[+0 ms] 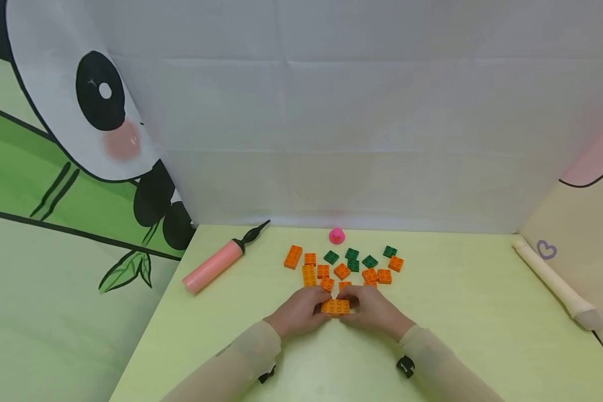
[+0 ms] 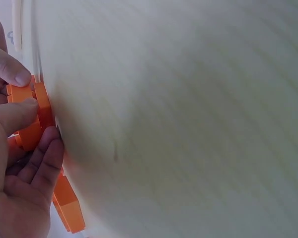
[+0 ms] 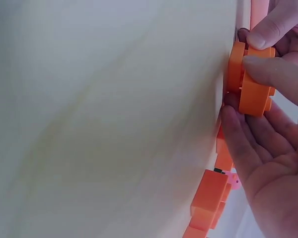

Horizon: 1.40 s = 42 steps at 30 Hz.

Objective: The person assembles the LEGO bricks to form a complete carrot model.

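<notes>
Both hands meet at a long orange toy building brick (image 1: 335,306) near the middle of the table. My left hand (image 1: 301,310) pinches its left end, thumb on the near side. At the right end my right hand (image 1: 374,314) does the same. Under that brick sits another orange brick (image 3: 235,69), lower and close to the tabletop; a narrow gap with studs shows between the two in the right wrist view. In the left wrist view the thumbs lie along the side of the upper brick (image 2: 30,136), and the fingers curl behind it.
Beyond the hands lie several loose orange bricks (image 1: 341,272) and several green bricks (image 1: 369,261). A pink round toy (image 1: 337,235) stands at the back. A pink hand pump (image 1: 214,266) lies at left, a cream rod (image 1: 553,277) along the right edge. A white sheet (image 1: 331,111) rises behind the table.
</notes>
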Tool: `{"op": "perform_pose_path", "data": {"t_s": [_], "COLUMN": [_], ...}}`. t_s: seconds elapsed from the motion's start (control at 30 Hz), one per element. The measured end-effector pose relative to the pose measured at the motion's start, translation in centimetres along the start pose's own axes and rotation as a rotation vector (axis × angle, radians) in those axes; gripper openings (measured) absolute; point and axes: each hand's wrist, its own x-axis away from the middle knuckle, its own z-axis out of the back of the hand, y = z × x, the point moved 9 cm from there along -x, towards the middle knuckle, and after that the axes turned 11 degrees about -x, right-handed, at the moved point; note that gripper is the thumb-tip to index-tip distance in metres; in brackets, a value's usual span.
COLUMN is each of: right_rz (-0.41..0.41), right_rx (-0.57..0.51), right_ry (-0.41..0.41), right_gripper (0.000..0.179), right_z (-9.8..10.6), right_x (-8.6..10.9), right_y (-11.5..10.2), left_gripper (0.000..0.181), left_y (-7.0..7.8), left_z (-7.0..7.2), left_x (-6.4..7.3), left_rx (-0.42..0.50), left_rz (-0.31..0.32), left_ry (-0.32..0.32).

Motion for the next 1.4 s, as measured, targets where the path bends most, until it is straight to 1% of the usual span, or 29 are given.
{"op": "perform_pose_path", "data": {"t_s": [0.2,0.43,0.67,0.83,0.93,1.2,1.4], "right_rz": [-0.005,0.012,-0.033,-0.046,-0.033,0.048,0.059], "right_rx": [0.015,0.021,-0.005,0.005,0.032,0.116,0.136], "right_ry": [-0.006,0.004,0.0,0.007,0.017,0.017,0.027], "right_gripper": [0.031,0.03,0.034,0.036,0.035,0.027,0.029], "right_z": [0.0,-0.2,-0.3,-0.2,-0.3,-0.7,-0.6], "right_x": [-0.2,-0.3,-0.3,-0.4,-0.4,-0.5,-0.5], "right_y": [0.2,-0.4,-0.2,0.1,0.0,-0.9,-1.2], "left_gripper": [0.041,0.04,0.039,0.04,0.041,0.04,0.038], "left_y": [-0.1,-0.4,-0.3,-0.2,-0.2,-0.3,-0.2], "left_z": [-0.1,-0.4,-0.3,-0.2,-0.3,-0.1,0.2], "left_x": [-0.1,-0.2,-0.1,0.0,0.0,0.1,0.0], "left_rx": [0.007,0.003,0.0,-0.011,-0.02,-0.022,-0.018], "left_rz": [0.003,-0.003,-0.01,0.006,0.015,-0.011,-0.023], "left_ry": [-0.017,-0.029,-0.006,0.003,-0.003,-0.013,-0.014]}}
